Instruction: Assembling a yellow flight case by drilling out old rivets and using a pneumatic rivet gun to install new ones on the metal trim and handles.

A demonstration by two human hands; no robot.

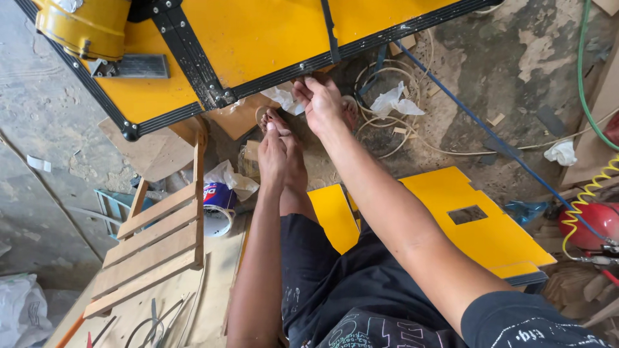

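Observation:
A large yellow case [258, 38] with black edge trim [361, 46] lies on the floor in front of me. My right hand [320, 103] reaches to its near edge, fingertips bent against the black trim; whether they pinch anything is hidden. My left hand [273, 158] lies flat along my lower leg, fingers together, holding nothing. Just past its fingertips is my sandalled foot [269, 118], close under the case corner. A crumpled white rag [284, 98] sits by the right hand.
A slatted wooden frame [155, 238] leans at left beside a paint can [216, 201]. A yellow panel with a rectangular cutout [490, 238] lies at right. A red tank [596, 222], a yellow coiled hose [590, 193], a blue cable [477, 122] and a green hose [582, 77] run over the dirt floor.

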